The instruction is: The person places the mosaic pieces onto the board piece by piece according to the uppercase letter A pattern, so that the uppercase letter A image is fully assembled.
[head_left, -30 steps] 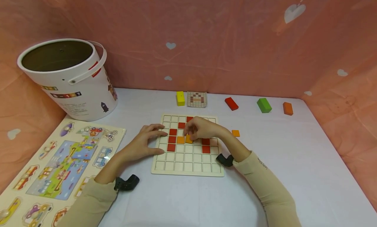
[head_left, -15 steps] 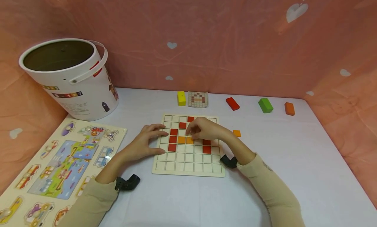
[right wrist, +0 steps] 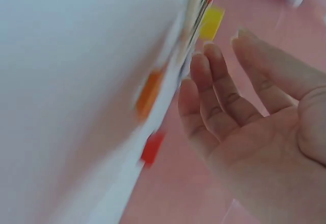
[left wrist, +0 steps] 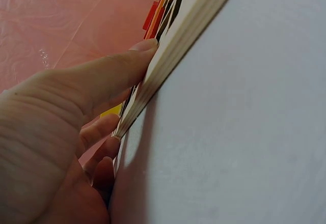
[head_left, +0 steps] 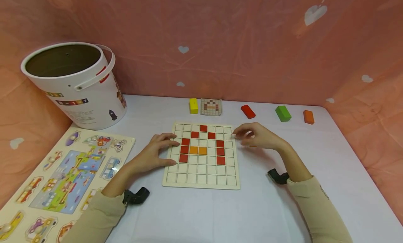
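A cream gridded wooden board (head_left: pixel 201 180) lies on the white table. Several red tiles (head_left: pixel 220 152) form an arch on it, with two orange tiles (head_left: pixel 203 151) side by side inside. My left hand (head_left: pixel 152 152) rests against the board's left edge with fingers spread; in the left wrist view its thumb (left wrist: pixel 114 71) touches the rim. My right hand (head_left: pixel 262 136) hovers just right of the board, fingers loosely bent around nothing. Beneath it, a loose orange tile (right wrist: pixel 150 95) lies on the table, mostly hidden in the head view.
Along the back lie a yellow block (head_left: pixel 193 106), a pattern card (head_left: pixel 211 107), a red block (head_left: pixel 248 111), a green block (head_left: pixel 283 113) and an orange block (head_left: pixel 308 117). At left stand a white bucket (head_left: pixel 91 110) and a vehicle puzzle board (head_left: pixel 127 145).
My right hand has let go of the second orange tile, which now lies flat in its square, and has moved right, off the board towards the loose orange tile. My left hand stays put.
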A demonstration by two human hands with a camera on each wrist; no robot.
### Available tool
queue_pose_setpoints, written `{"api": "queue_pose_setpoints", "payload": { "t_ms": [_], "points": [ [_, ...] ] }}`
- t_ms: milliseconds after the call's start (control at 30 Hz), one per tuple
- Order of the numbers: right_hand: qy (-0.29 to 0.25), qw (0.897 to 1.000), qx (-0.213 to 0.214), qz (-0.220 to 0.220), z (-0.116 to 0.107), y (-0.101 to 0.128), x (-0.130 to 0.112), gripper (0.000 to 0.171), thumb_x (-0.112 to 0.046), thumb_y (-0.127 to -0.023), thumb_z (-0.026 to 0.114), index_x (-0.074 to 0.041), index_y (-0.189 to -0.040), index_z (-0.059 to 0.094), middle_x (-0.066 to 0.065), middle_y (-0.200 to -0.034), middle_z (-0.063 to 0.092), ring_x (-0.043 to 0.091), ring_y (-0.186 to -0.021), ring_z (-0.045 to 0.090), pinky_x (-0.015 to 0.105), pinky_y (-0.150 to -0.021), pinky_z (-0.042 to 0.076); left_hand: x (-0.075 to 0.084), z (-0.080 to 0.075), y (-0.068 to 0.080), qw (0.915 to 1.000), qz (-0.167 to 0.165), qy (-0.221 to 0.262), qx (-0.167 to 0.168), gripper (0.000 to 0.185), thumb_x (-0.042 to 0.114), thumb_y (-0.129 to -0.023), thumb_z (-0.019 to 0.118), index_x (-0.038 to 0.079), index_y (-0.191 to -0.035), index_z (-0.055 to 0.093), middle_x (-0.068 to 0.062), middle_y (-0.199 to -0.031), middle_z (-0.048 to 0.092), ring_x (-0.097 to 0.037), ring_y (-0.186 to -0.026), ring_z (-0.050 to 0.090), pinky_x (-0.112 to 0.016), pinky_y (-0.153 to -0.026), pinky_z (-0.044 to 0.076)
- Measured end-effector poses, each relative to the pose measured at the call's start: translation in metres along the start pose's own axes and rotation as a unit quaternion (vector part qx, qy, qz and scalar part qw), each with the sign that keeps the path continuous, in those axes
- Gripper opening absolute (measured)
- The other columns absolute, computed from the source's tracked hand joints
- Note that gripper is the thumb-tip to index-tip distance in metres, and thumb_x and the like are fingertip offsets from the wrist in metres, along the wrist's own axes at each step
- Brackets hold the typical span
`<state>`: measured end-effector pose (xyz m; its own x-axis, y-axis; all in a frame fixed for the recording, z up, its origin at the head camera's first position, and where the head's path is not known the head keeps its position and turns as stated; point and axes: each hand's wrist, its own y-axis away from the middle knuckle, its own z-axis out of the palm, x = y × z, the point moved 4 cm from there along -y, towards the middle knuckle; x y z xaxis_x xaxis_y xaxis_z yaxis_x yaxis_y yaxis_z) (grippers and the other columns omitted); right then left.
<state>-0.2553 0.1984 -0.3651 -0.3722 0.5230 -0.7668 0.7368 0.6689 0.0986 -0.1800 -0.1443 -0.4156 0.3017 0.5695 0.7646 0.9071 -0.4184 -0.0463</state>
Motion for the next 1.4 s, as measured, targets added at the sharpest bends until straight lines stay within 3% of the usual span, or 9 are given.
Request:
{"api": "queue_pose_setpoints", "payload": {
  "t_ms": [133,267,533,933,1200,1300,1400],
  "points": [
    [0.01,0.999,0.017,0.025,-0.014,0.018,0.022,0.033,0.004,-0.085,0.072,0.003,-0.118,0.067,0.015,-0.116,0.068,0.031,-0.106,0.062,0.046,-0.094,0.049,-0.001,0.001,0.0,1.0,-0.003,0.0,0.001,0.058,0.024,-0.079,0.085,0.008,-0.131,0.064,-0.012,-0.151,0.04,-0.036,-0.138,0.027,-0.062,-0.111,0.026],
    [0.011,0.999,0.006,0.034,-0.019,0.026,0.031,0.03,0.005,-0.085,0.071,0.004,-0.115,0.067,0.015,-0.114,0.068,0.032,-0.105,0.061,0.041,-0.092,0.049,-0.001,0.001,0.001,1.0,-0.002,0.0,0.002,0.058,0.024,-0.08,0.085,0.008,-0.131,0.064,-0.012,-0.151,0.04,-0.036,-0.139,0.027,-0.062,-0.111,0.025],
    [0.009,0.999,-0.002,0.051,-0.02,0.027,0.035,0.032,0.008,-0.083,0.07,0.003,-0.115,0.065,0.014,-0.112,0.065,0.029,-0.098,0.056,0.027,-0.082,0.048,-0.001,0.0,0.0,1.0,0.005,-0.003,0.004,0.057,0.024,-0.08,0.085,0.008,-0.131,0.064,-0.012,-0.151,0.041,-0.036,-0.137,0.028,-0.062,-0.111,0.026],
    [0.036,0.998,0.007,0.049,-0.018,0.024,0.04,0.026,0.006,-0.084,0.071,0.004,-0.11,0.068,0.01,-0.104,0.067,0.025,-0.092,0.057,0.026,-0.078,0.047,0.001,0.0,0.001,1.0,0.004,0.006,0.005,0.057,0.023,-0.08,0.085,0.007,-0.13,0.064,-0.013,-0.151,0.041,-0.037,-0.138,0.026,-0.063,-0.111,0.024],
    [0.03,0.999,0.033,0.027,-0.007,0.0,0.014,0.015,0.002,-0.087,0.072,0.001,-0.101,0.07,0.007,-0.092,0.065,0.024,-0.085,0.052,0.026,-0.073,0.046,0.001,0.0,0.0,1.0,0.005,0.005,0.004,0.057,0.023,-0.079,0.085,0.007,-0.13,0.064,-0.013,-0.15,0.041,-0.037,-0.138,0.027,-0.063,-0.111,0.024],
    [0.009,1.0,0.01,0.007,0.006,-0.019,-0.009,0.013,0.003,-0.088,0.069,0.002,-0.102,0.07,0.007,-0.093,0.065,0.024,-0.084,0.053,0.028,-0.074,0.046,0.001,0.0,0.001,1.0,0.004,0.005,0.003,0.058,0.024,-0.08,0.085,0.007,-0.131,0.064,-0.012,-0.151,0.041,-0.036,-0.138,0.026,-0.063,-0.111,0.024],
    [-0.017,0.999,-0.04,-0.02,0.021,-0.038,-0.03,0.011,0.003,-0.091,0.066,0.002,-0.101,0.069,0.007,-0.092,0.066,0.024,-0.083,0.055,0.028,-0.073,0.048,0.0,0.0,0.0,1.0,0.003,0.0,0.003,0.058,0.024,-0.08,0.085,0.008,-0.131,0.064,-0.012,-0.151,0.04,-0.036,-0.138,0.027,-0.063,-0.111,0.024]
  ]
}}
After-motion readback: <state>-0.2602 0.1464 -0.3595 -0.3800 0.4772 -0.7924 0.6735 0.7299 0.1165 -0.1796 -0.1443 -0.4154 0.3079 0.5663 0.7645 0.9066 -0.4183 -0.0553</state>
